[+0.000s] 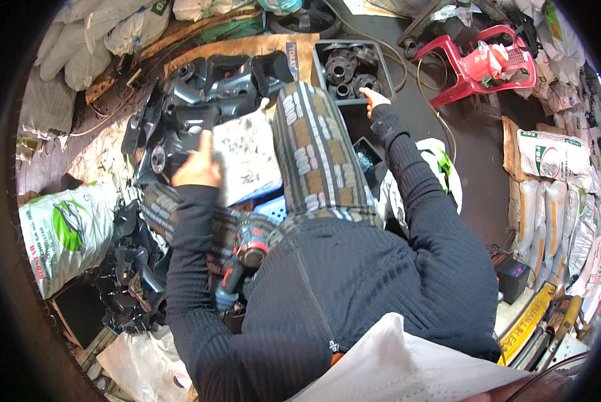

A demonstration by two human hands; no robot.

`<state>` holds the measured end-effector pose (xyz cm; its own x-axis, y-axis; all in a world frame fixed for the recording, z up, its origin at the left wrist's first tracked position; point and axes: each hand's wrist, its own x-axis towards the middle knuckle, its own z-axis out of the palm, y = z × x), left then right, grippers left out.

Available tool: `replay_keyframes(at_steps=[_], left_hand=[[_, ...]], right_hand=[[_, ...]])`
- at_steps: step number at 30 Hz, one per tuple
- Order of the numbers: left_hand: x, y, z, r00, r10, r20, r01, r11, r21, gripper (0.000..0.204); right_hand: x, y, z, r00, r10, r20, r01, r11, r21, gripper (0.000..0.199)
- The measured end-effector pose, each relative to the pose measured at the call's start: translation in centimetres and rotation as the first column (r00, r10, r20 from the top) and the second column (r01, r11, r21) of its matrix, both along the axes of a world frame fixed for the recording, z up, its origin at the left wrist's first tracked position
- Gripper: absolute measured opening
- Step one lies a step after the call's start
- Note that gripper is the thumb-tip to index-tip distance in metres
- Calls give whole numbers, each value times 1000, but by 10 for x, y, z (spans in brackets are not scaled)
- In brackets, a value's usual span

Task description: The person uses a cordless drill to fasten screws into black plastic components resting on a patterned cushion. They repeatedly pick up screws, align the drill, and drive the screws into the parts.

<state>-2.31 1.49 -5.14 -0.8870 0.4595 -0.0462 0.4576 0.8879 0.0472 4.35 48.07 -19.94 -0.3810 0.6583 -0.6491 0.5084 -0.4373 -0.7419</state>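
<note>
My left hand is at the near side of a heap of glossy black moulded parts, some with round metal hubs. It is beside a white, dark-smudged pad, and its fingers are blurred against the dark parts, so I cannot tell whether they grip one. Farther right, my right hand reaches to the near right corner of a grey crate. Its fingers look apart, with nothing visible in them. Round flanged metal hubs fill the crate.
Patterned cloth covers my legs. A red-and-black power drill lies at my left side, near a blue plastic basket. A small tray of screws sits under my right arm. A red plastic chair stands far right, and stacked sacks line the right.
</note>
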Motion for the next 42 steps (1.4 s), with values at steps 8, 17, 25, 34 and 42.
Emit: replay_keyframes(at_steps=[8,17,25,34,42], left_hand=[[40,100,-106,847,-104,522,226,958,-175,73],[43,-11,-93,951,-13,310,-135,883,450,37],[37,-51,-115,873,330,359,-464,788,405,45],[46,-56,-92,877,291,382,-448,781,434,46],[112,-85,-37,889,292,351,-456,613,645,40]], right_hand=[[-73,82,-13,950,301,81,-242,550,799,32],[-145,166,-30,342,453,823,-921,-10,388,80],[-121,124,33,512,407,757,-846,89,525,82],[-53,-248,72,-89,920,381,-346,-388,855,53],[-51,-296,46,-207,715,668,-422,-681,598,47]])
